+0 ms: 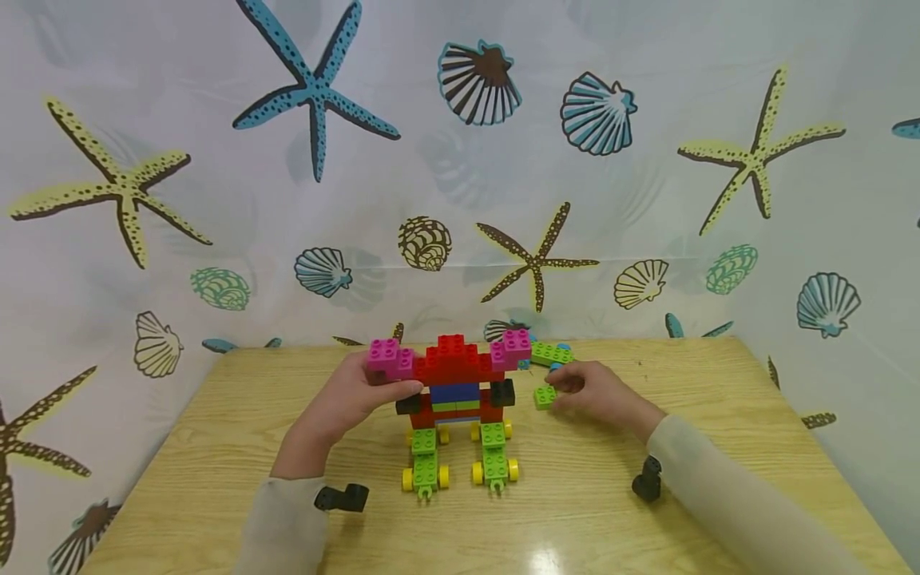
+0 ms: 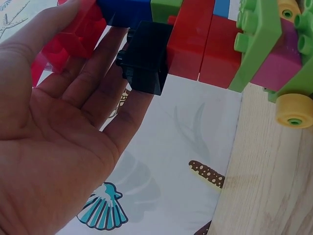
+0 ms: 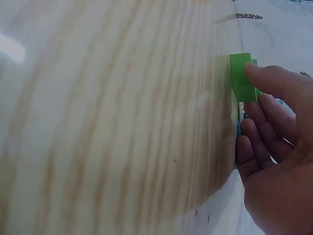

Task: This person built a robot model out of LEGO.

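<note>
A toy figure built of interlocking blocks (image 1: 451, 363) stands on the table, with a red top, pink arm blocks, a blue and red middle, and green feet on yellow wheels. My left hand (image 1: 346, 399) grips its upper left side, thumb in front and fingers behind. In the left wrist view the left hand (image 2: 58, 142) has its fingers behind the red blocks and close to a black block (image 2: 145, 56). To the right of the figure, my right hand (image 1: 600, 391) pinches a small green block (image 1: 545, 397). The right wrist view shows the thumb on that green block (image 3: 242, 78).
A green wheeled piece (image 1: 552, 354) with blue wheels lies at the back of the wooden table (image 1: 618, 495), just behind the right hand. Behind the table hangs a white cloth (image 1: 388, 208) printed with shells and starfish. Each wrist wears a small black device (image 1: 343, 497).
</note>
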A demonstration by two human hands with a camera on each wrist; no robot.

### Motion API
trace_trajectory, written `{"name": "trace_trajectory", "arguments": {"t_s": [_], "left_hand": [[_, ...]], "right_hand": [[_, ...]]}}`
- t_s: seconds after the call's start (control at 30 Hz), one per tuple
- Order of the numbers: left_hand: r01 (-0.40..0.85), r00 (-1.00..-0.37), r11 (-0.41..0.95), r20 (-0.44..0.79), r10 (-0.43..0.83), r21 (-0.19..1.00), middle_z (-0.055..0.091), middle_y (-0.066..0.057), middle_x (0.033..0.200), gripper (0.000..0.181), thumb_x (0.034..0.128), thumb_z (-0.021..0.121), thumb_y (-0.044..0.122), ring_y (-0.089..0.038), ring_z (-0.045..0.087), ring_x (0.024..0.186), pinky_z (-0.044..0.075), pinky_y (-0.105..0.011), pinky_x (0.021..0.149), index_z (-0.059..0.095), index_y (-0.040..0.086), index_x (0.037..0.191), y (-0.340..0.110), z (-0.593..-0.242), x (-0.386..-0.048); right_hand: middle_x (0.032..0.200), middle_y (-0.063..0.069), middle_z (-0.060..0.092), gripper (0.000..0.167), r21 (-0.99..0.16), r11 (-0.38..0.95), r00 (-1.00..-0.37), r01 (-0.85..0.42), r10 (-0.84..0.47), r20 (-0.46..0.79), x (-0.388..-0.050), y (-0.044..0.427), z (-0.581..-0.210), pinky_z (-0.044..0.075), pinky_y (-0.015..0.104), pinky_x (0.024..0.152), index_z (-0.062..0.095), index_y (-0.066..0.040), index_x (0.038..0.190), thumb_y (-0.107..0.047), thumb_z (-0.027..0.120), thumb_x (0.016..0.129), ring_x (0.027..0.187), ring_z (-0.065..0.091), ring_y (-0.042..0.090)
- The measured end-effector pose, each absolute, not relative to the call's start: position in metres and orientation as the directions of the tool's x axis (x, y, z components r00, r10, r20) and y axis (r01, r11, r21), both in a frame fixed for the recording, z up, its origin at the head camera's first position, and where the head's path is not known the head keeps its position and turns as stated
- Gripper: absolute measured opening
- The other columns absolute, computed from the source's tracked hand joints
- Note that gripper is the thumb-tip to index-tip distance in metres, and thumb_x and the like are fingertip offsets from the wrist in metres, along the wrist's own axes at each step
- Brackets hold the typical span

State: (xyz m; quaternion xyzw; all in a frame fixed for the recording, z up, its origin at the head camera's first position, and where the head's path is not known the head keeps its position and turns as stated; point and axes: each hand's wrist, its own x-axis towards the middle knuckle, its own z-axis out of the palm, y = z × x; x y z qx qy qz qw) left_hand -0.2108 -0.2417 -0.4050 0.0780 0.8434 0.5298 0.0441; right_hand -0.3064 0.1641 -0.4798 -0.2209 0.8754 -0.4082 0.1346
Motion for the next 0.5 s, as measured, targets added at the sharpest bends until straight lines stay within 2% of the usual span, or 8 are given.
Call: {"name": "trace_trajectory", "arguments": {"t_s": [0.27,0.5], "left_hand": [[0.098,-0.982,0.424,0.019,0.187,0.901,0.073,-0.018,0.147,0.054,0.1007,0.086,0.031,-0.036,0.071,0.133,0.064,-0.046,0.110,0.067,0.007,0.145,-0.2412,-0.4053,-0.2114],[0.088,-0.983,0.425,0.010,0.182,0.901,0.072,-0.017,0.148,0.056,0.1001,0.087,0.033,-0.037,0.070,0.135,0.063,-0.048,0.112,0.066,0.008,0.146,-0.2416,-0.4061,-0.2114]], "right_hand": [[0.133,0.016,0.077,0.042,-0.769,0.572,-0.862,-0.286,-0.504,-0.055,-0.3066,0.1627,-0.4801,0.058,0.037,0.102,0.078,-0.003,0.135,-0.018,0.088,0.097,0.115,0.070,0.024],[0.132,0.015,0.077,0.039,-0.762,0.587,-0.867,-0.273,-0.493,-0.069,-0.3060,0.1614,-0.4786,0.059,0.038,0.102,0.079,-0.004,0.134,-0.018,0.087,0.098,0.114,0.070,0.023]]}}
